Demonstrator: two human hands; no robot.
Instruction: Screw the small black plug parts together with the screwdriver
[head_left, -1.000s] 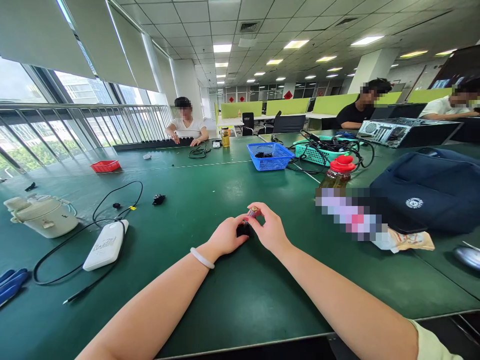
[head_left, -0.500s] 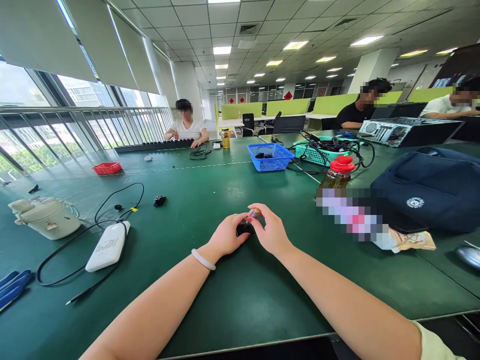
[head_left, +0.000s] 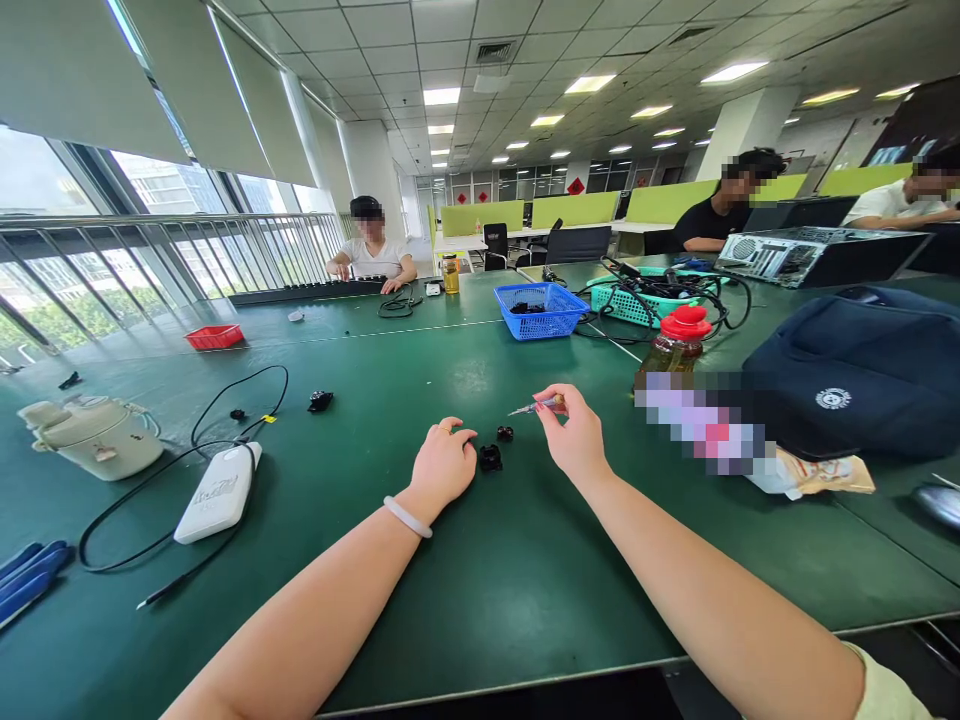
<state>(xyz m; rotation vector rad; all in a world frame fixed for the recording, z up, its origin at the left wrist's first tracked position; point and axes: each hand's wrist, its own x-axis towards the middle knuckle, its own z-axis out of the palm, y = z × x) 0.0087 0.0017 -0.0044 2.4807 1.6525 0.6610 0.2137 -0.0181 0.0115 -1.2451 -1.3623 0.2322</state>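
Note:
My right hand (head_left: 576, 436) grips a small screwdriver (head_left: 535, 407) just above the table, its thin metal shaft pointing left. Below the tip lie two small black plastic parts: a rounded one (head_left: 505, 433) and, nearer me, a squarish one (head_left: 490, 458) with notched edges. They lie apart from each other. To their left my left hand (head_left: 444, 464) rests on the green table (head_left: 480, 610), with loosely bent, slightly parted fingers and nothing visible in them. Its fingertips are close to the squarish part; whether they touch it I cannot tell.
A white power bank (head_left: 219, 494) with a black cable and a cream bottle (head_left: 97, 436) lie left. Ahead are a red tray (head_left: 214, 338) and blue basket (head_left: 541, 312). A red-lidded jar (head_left: 679, 345) and dark bag (head_left: 862, 375) stand right. Other people sit across the table.
My hands have drawn apart. The right one moved right and up with the screwdriver; the left one let go of the black piece and shifted left. Two black parts now lie uncovered between them.

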